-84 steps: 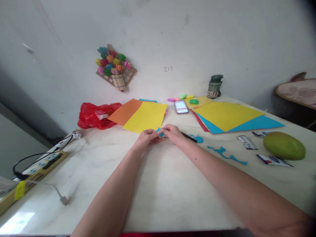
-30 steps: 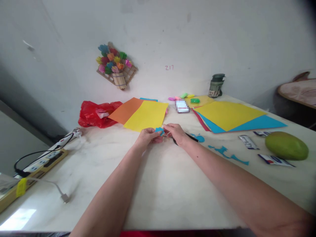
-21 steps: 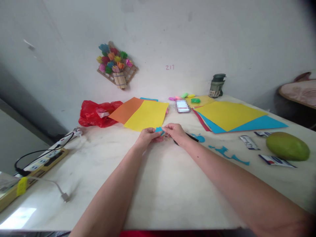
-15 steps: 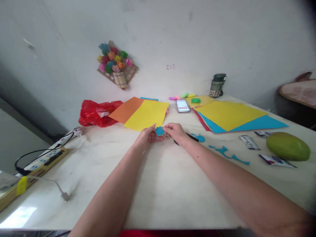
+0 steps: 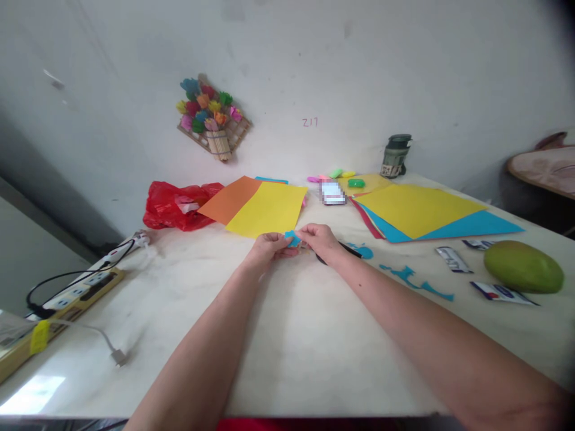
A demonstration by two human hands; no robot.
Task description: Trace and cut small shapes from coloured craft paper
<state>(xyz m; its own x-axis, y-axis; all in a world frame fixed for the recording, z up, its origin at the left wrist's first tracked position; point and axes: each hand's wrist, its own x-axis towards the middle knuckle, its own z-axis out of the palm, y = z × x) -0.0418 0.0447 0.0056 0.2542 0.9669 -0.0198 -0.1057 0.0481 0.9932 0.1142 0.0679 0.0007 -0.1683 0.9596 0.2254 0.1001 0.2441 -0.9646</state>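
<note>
Between my two hands, over the middle of the table, is a small blue paper cutout (image 5: 292,238) with a wavy edge. My left hand (image 5: 271,246) pinches its left side, the thumb lying on top and the fingers beneath. The fingertips of my right hand (image 5: 318,238) close on its right edge. Partly hidden behind my right wrist lies a black-handled tool (image 5: 350,249), its kind not clear. Just beyond it are blue paper scraps (image 5: 366,252), with a jagged blue offcut (image 5: 415,280) further right.
Yellow paper (image 5: 274,206) and orange paper (image 5: 231,200) lie behind my hands, beside a red plastic bag (image 5: 179,206). More coloured sheets (image 5: 417,209), a green fruit (image 5: 523,267) and small packets (image 5: 453,260) are on the right. A power strip (image 5: 85,290) runs along the left edge.
My left thumb has shifted from the cutout's upper edge down onto its face, covering more of it. The cutout looks slightly turned. My right hand stays nearly still.
</note>
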